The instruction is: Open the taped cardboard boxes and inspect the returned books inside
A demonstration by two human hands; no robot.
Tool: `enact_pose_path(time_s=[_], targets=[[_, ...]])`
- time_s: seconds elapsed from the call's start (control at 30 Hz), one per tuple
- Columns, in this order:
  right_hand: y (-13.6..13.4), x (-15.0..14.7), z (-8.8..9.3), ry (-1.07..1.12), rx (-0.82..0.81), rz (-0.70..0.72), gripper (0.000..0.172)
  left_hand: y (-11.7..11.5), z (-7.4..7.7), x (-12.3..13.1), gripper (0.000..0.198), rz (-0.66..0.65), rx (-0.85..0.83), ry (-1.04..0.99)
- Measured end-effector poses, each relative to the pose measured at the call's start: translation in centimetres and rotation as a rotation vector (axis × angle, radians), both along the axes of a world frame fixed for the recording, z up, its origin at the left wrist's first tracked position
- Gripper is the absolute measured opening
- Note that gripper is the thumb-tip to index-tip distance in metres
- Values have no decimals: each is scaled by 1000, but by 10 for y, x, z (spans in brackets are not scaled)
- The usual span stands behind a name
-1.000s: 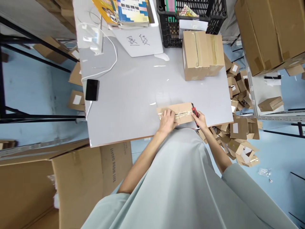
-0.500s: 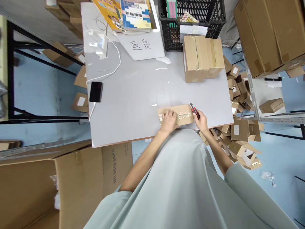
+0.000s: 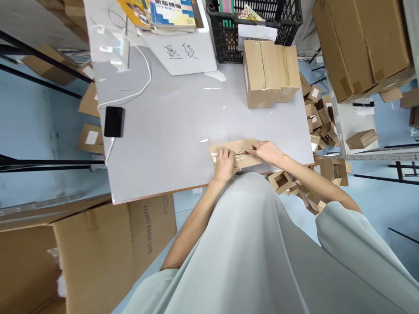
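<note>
A small flat cardboard box (image 3: 247, 161) with clear tape lies at the front edge of the grey table. My left hand (image 3: 225, 165) rests on its left part, fingers bent and gripping the box. Above the taped middle of the box, my right hand (image 3: 266, 151) is closed on a red and black box cutter (image 3: 249, 152). The cutter's tip points left and reaches the tape near my left fingers. Most of the cutter's handle is hidden in the right hand.
Two taped cartons (image 3: 262, 74) stand at the table's back right, before a black crate (image 3: 229, 43). A white bin (image 3: 186, 54) holds books. On the left are a phone (image 3: 114, 122), its cable and a power strip (image 3: 121, 52).
My right hand has moved left from the box's right end to over its middle, bringing the cutter onto the tape. My left hand still holds the box. The whole view has shifted slightly.
</note>
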State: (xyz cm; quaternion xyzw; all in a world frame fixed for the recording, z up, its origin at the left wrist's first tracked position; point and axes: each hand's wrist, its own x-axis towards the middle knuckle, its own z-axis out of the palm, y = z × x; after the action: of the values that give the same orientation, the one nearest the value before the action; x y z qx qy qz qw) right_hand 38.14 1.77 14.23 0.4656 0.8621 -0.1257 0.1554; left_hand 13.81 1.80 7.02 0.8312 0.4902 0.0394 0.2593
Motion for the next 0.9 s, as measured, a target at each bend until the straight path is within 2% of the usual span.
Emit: enact_pose_path(time_s=[0.17,0.4,0.5,0.57,0.7,0.8,0.9], targets=[[8,-12,18,-77,-19,75,41,2,-2,0,56,1,5,-22],[-4,47,28,-168,-19,-52,43,0,-2,4,58,13,-17,-59],[-12,56,28,-157,-1,-106,41,-4,-1,7,61,6,-21,-77],[-18,57,28,-143,28,-144,41,-6,0,6,71,10,-30,-103],[-39,60,31,-80,126,-259,42,-3,1,-8,112,43,-65,-253],[-58,61,30,54,190,-402,42,6,-1,-32,125,103,-32,-324],[-66,49,24,207,176,-463,43,18,-6,-63,134,110,-20,-262]])
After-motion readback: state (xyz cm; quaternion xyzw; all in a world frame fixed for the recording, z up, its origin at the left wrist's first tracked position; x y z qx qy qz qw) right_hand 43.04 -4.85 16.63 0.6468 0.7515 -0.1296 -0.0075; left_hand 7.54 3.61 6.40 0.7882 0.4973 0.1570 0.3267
